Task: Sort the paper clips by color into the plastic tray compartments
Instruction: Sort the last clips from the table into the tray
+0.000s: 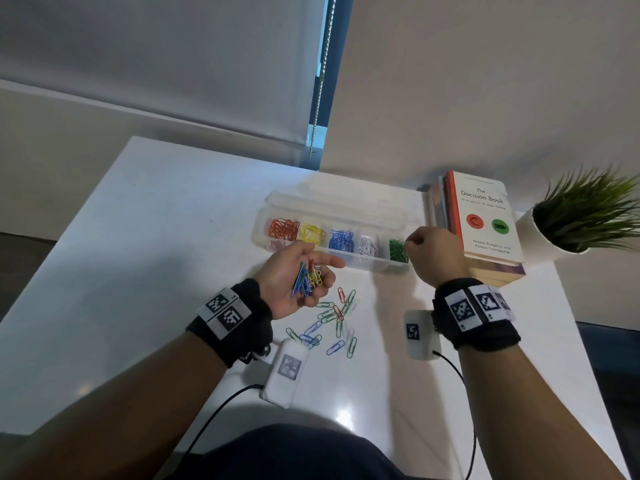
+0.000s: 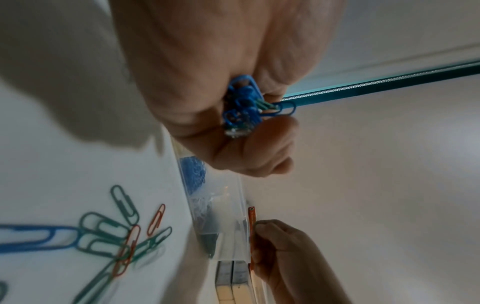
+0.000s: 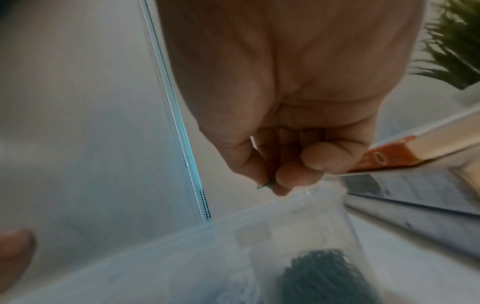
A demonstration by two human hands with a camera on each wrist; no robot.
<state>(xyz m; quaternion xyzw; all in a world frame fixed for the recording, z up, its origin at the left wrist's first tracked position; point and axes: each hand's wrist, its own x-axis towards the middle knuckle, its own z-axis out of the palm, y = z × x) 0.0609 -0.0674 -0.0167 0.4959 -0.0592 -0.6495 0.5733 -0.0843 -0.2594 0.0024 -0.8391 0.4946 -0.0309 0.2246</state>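
Paper clips (image 1: pixel 307 276) (mixed colors) fill the cupped left hand (image 1: pixel 294 277); right hand (image 1: pixel 434 252) pinches a green clip (image 3: pixel 266 185) above the tray (image 1: pixel 367 263).

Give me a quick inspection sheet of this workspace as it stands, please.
Surface: white table, glossy.
Job's things: clear plastic tray holds red, yellow, blue, white and green clips in separate compartments; loose clips lie scattered in front of it.
Clutter: stack of books and potted plant to the tray's right.
Grippers: left hand holds a mixed bunch of clips; right hand pinches a green clip over the green compartment.
Cables: black cable from each wrist unit.
Surroundings: window blind with bead chain, plain wall.
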